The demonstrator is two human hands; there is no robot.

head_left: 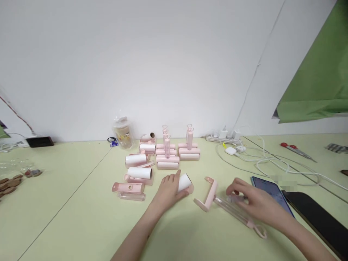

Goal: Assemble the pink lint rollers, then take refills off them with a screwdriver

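Observation:
My left hand (169,188) has its fingers around a white paper roll (184,182) that lies on a pink cover at the table's centre. To the right, my right hand (248,199) is closed on a small clear piece (236,198), partly hidden by the fingers. Just below that hand lies a clear handle (232,211) with a pink heart-shaped loop, its upper end at a pink roller frame (210,194). Left of my left hand are white rolls (140,173) on pink covers and a pink cover (127,187) beside a clear tube (132,196).
Upright pink rollers (168,161) stand behind my left hand, near a bagged cup (123,134). At right are white cables (261,159), a phone (269,190), a black flat object (312,214) and red-handled scissors (297,150). Brown pieces (9,185) lie far left.

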